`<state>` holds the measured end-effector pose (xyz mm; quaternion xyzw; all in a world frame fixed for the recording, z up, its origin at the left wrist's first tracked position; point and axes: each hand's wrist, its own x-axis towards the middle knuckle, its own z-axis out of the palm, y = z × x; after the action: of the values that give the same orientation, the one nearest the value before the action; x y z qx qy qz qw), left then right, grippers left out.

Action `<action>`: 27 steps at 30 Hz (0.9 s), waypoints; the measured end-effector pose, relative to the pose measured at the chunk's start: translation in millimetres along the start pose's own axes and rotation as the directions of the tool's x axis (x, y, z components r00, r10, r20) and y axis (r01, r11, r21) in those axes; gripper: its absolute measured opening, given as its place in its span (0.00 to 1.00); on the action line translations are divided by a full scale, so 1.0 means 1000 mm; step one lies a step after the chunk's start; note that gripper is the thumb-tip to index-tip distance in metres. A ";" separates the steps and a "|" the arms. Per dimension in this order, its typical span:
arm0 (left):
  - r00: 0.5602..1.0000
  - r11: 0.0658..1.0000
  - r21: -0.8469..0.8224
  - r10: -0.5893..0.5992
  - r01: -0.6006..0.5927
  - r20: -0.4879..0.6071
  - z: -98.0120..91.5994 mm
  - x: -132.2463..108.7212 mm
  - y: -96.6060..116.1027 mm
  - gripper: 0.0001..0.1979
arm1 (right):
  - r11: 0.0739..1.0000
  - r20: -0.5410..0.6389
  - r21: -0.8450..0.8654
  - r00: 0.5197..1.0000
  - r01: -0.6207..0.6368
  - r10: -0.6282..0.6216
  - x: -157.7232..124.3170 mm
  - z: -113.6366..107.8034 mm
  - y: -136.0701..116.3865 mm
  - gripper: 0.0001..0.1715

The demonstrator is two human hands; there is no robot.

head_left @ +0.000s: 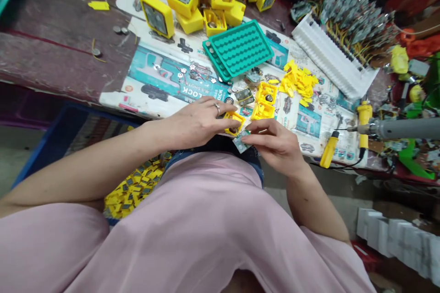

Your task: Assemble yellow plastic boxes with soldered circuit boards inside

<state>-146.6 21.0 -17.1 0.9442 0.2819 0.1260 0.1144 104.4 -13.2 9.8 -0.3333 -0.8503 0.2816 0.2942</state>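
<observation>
At the table's front edge my left hand (202,121) grips a small yellow plastic housing (235,123) with a round metal part inside. My right hand (277,144) pinches a grey-and-clear panel (242,141) just below that housing; whether the two touch I cannot tell. Just beyond my fingers lie another yellow housing (266,95), opened out with a round part in it, and a dark panel piece (244,96). A heap of small yellow plastic strips (299,81) sits beyond my right hand.
A green ribbed tray (237,50) lies mid-table, with several yellow housings (156,16) piled behind it. At right are a white rack (335,57) of wired parts, a yellow-handled screwdriver (329,150) and a grey cylindrical tool (405,128). A bin of yellow pieces (135,187) stands below.
</observation>
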 end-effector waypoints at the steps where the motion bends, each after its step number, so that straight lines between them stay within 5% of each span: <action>1: 1.000 1.000 -0.011 -0.014 0.014 -0.014 0.001 -0.001 0.000 0.19 | 1.000 0.001 0.010 1.000 -0.010 0.010 0.001 0.000 0.000 0.22; 8: 0.981 0.996 -0.072 -0.059 0.046 -0.186 0.014 -0.007 0.005 0.16 | 0.993 0.026 0.103 0.998 -0.051 0.048 0.000 0.005 0.002 0.20; 14: 0.963 0.999 0.021 -0.033 0.040 -0.268 0.022 -0.007 0.015 0.17 | 0.999 -0.021 -0.042 1.000 0.011 -0.012 -0.002 0.005 0.000 0.19; 23: 0.866 0.998 0.059 0.058 -0.033 -0.497 0.034 -0.012 0.014 0.10 | 0.985 -0.167 -0.015 0.972 -0.170 0.165 -0.008 0.014 0.007 0.19; 27: 0.844 0.995 0.096 0.062 -0.013 -0.532 0.037 -0.013 0.015 0.10 | 0.989 -0.119 -0.043 0.983 -0.144 0.138 -0.010 0.017 0.003 0.20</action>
<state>-137.9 -4.0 -49.5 0.8813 0.2894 0.3735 -0.0129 100.1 -24.1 -6.6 -0.4157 -0.8132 0.2599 0.3135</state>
